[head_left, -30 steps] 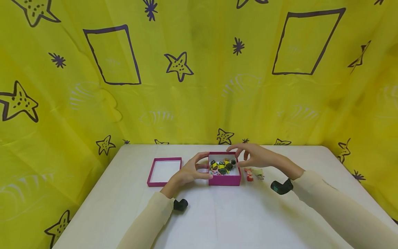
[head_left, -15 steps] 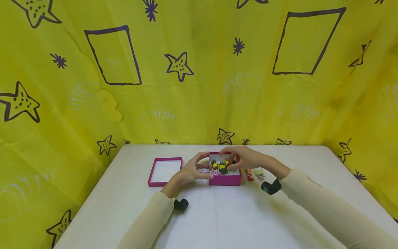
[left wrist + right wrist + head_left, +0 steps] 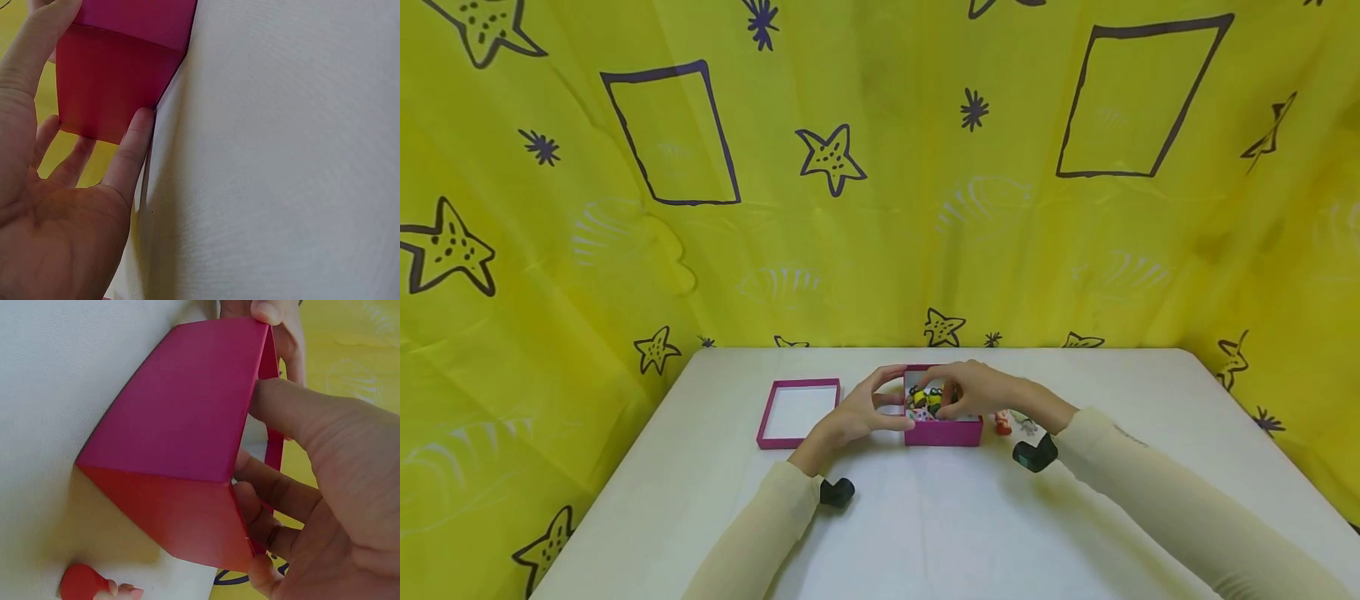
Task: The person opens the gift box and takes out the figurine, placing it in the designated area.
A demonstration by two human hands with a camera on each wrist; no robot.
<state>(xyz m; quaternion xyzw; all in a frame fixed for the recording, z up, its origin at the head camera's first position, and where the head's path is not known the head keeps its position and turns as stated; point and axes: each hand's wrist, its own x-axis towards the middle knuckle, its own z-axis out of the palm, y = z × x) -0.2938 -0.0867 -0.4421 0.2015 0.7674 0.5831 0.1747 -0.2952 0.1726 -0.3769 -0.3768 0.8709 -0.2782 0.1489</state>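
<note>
A magenta box [image 3: 943,434] without its lid stands on the white table, holding several small toy figures. Two yellow-and-dark minion figures [image 3: 918,397] show beside a pale, colour-spotted piece [image 3: 917,414]; the right hand covers the rest. My left hand [image 3: 855,412] grips the box's left side, thumb at the near corner and fingers toward the far one. My right hand [image 3: 983,389] reaches over the right wall, its thumb [image 3: 284,406] and bent fingers [image 3: 275,487] dipping inside. The wall hides those fingertips in the right wrist view, so whether they pinch a figure is unclear.
Left of the box lies its magenta-rimmed lid [image 3: 782,444], white inside facing up. A red figure [image 3: 1002,422] and a pale figure [image 3: 1024,423] lie just right of the box. A yellow patterned curtain [image 3: 880,250] hangs behind the table [image 3: 910,517].
My right hand has moved left and down from the box's right edge into it, covering more of the figures. The left hand and the box have stayed in place.
</note>
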